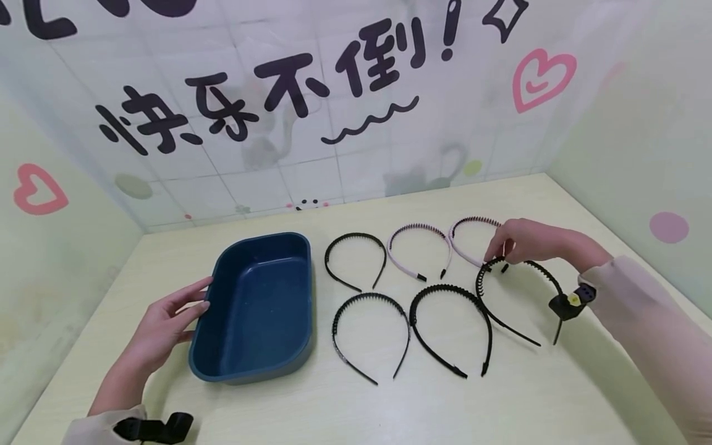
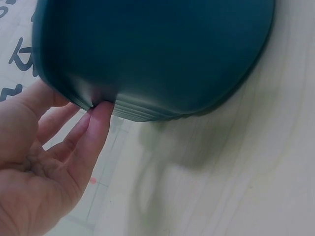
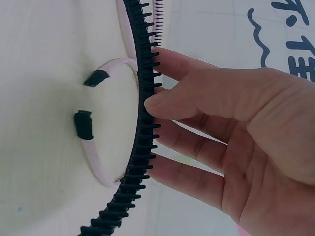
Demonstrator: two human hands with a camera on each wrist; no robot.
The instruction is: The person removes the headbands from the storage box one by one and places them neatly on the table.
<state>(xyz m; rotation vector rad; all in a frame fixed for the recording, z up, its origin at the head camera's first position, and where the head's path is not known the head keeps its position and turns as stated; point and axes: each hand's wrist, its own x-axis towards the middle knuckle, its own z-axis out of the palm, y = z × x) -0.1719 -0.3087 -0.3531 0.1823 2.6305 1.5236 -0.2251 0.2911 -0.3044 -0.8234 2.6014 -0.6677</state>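
Note:
On the left, my left hand (image 1: 167, 321) holds the near-left rim of a deep blue plastic bin (image 1: 308, 296), thumb and fingers at its edge. The left wrist view shows the fingertips against the bin's wall (image 2: 162, 59). My right hand (image 1: 525, 241) pinches a black toothed headband (image 1: 547, 272) at the top of its arc. In the right wrist view, thumb and fingers lie on either side of this black headband (image 3: 142, 113), raised before a pink headband (image 3: 96, 164). That pink headband (image 1: 464, 253) is partly hidden by the hand in the head view.
Several headbands lie right of the bin: a thin black one (image 1: 327, 262), a pink one (image 1: 403, 269), a thin dark one (image 1: 336, 346) and a thicker black one (image 1: 439, 358). Printed wall sheets (image 1: 384, 161) enclose the pale table (image 1: 417, 408) at the back and sides.

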